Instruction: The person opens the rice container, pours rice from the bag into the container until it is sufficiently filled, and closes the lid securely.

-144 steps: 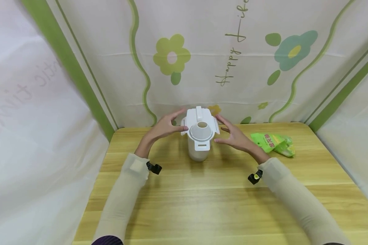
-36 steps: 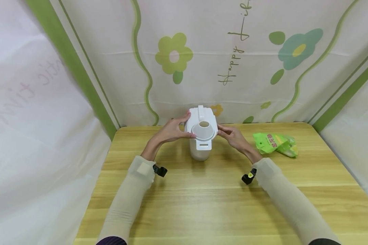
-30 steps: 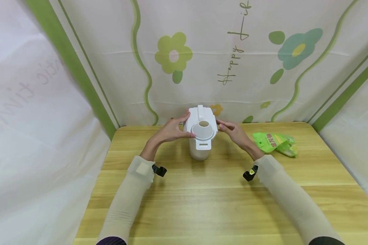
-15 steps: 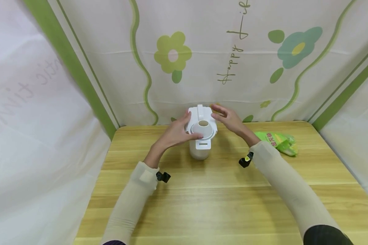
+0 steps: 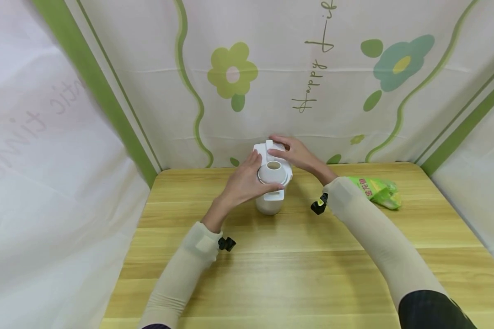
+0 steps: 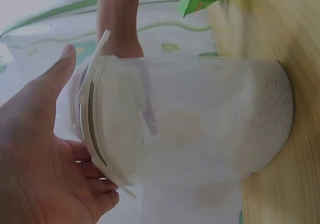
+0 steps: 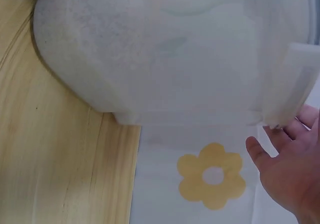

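A translucent white plastic storage container (image 5: 269,208) stands upright on the table, pale fine contents (image 6: 265,99) low inside. Its white lid (image 5: 261,148) carries a cone-shaped spout (image 5: 271,172). My left hand (image 5: 244,183) cups the lid's near left part, fingers bent at its side and thumb reaching across the front tab (image 5: 274,196). At the lid's far edge, my right hand (image 5: 297,154) has its thumb on top beside a raised strip (image 5: 269,145) and its fingers toward the back. A side latch (image 7: 299,74) lies down against the container in the right wrist view.
A crumpled bright green bag (image 5: 384,194) lies right of the container, partly behind my right forearm. The wooden table (image 5: 292,283) ends at a white printed curtain (image 5: 263,100) just behind the container. More curtain hangs at both sides.
The side latches stuck out at first and now lie down. My right hand has moved from the lid's right side to its far edge; my left has shifted right, around the spout's front.
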The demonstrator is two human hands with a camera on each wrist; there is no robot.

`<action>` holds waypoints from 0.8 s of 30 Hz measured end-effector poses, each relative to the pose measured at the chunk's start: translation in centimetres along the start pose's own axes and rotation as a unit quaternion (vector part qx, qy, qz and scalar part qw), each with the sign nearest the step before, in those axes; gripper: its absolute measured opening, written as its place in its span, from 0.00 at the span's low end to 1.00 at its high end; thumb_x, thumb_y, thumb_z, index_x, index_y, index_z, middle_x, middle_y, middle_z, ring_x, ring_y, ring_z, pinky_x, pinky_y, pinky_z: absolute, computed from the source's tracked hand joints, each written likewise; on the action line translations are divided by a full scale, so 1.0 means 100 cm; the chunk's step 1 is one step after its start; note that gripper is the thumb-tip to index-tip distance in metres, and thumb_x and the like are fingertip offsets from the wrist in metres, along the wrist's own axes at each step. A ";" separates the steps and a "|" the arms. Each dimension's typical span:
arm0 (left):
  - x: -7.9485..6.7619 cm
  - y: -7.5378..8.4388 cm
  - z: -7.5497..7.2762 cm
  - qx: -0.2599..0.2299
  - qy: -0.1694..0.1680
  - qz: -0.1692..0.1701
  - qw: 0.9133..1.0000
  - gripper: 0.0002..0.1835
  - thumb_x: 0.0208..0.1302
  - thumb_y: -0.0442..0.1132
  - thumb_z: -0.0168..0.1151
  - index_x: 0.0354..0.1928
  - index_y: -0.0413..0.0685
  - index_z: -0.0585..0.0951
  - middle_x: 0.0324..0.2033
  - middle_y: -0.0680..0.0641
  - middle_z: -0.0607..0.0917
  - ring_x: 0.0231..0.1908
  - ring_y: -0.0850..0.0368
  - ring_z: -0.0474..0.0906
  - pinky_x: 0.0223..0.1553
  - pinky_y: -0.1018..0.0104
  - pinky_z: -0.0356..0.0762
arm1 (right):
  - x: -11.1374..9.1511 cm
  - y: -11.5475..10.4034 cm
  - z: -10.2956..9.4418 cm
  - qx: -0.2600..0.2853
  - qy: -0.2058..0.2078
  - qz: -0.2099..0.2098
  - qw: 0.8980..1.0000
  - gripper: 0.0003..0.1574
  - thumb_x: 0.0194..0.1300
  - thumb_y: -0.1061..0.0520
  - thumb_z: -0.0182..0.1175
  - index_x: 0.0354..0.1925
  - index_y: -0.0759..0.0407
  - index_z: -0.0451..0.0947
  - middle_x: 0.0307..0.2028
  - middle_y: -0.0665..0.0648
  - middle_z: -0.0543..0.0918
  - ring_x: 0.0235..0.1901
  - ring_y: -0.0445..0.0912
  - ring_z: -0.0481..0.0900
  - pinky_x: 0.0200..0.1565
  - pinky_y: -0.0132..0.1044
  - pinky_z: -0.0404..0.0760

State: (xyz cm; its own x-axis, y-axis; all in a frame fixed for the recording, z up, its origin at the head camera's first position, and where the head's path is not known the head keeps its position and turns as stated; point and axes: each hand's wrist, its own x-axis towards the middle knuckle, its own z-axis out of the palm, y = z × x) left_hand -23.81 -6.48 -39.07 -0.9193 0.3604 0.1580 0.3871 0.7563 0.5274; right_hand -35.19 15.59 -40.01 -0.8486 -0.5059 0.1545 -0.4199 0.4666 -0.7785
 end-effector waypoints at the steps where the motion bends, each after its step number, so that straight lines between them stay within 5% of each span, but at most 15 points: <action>1: 0.000 0.002 0.001 0.004 0.002 -0.002 1.000 0.68 0.57 0.77 0.69 0.83 0.35 0.54 0.83 0.36 0.50 0.84 0.44 0.45 0.80 0.46 0.56 | 0.001 -0.001 0.001 -0.003 0.000 -0.001 1.000 0.46 0.73 0.35 0.64 0.78 0.54 0.69 0.77 0.56 0.71 0.77 0.55 0.66 0.77 0.55 0.64; 15: 0.004 0.006 0.009 0.005 0.028 -0.021 0.999 0.66 0.57 0.76 0.70 0.82 0.34 0.58 0.83 0.35 0.51 0.82 0.39 0.50 0.78 0.42 0.59 | 0.003 -0.005 0.006 -0.006 0.017 0.005 1.000 0.42 0.71 0.38 0.67 0.74 0.58 0.74 0.72 0.61 0.76 0.71 0.57 0.73 0.71 0.57 0.71; 24: 0.004 -0.007 0.002 -0.025 0.008 -0.004 1.000 0.63 0.57 0.75 0.71 0.82 0.39 0.60 0.83 0.39 0.54 0.84 0.50 0.45 0.80 0.47 0.55 | -0.002 -0.005 0.008 -0.046 0.045 0.045 0.997 0.48 0.69 0.32 0.66 0.74 0.59 0.73 0.73 0.64 0.75 0.73 0.61 0.70 0.73 0.59 0.67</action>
State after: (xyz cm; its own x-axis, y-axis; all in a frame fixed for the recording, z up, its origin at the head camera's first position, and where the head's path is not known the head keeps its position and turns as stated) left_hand -24.41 -6.76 -39.60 -0.9239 0.3447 0.1661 0.3752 0.7311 0.5698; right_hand -34.54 14.89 -40.12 -0.9079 -0.3940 0.1431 -0.3645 0.5734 -0.7337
